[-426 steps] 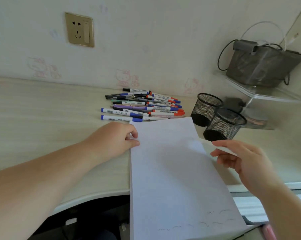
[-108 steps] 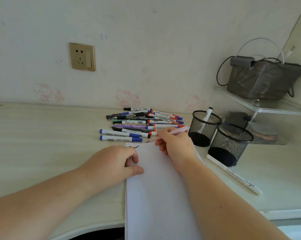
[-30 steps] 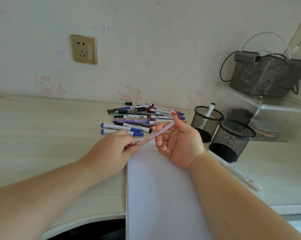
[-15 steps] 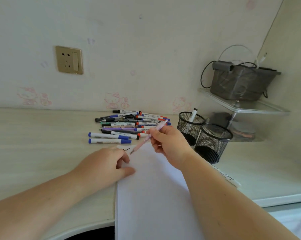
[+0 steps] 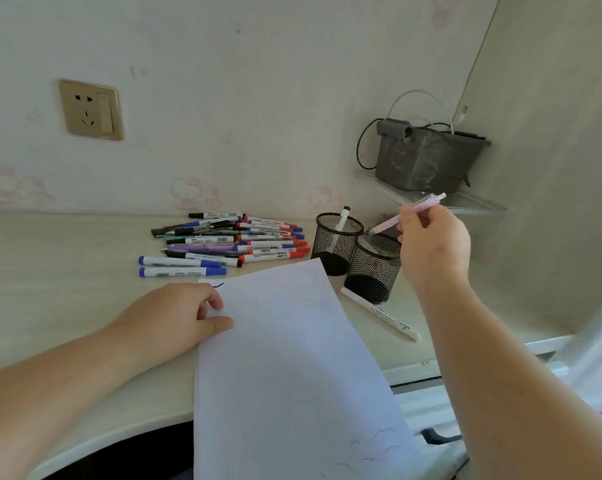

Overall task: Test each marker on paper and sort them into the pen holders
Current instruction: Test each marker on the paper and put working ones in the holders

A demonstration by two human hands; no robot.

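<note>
Right grip (image 5: 431,244) hides pink pen (image 5: 389,224) middle

No wording can be read anywhere. The markers (image 5: 230,244) heaped on the table (image 5: 67,258) carry printed label strips, too small and blurred to make out. The white pen (image 5: 379,313) lying beside the nearer mesh holder (image 5: 372,268) bears a dark script mark near its end, not legible. The paper (image 5: 285,358) shows only pen squiggles: one at its top left corner, several near its lower right; none forms letters or numbers
</note>
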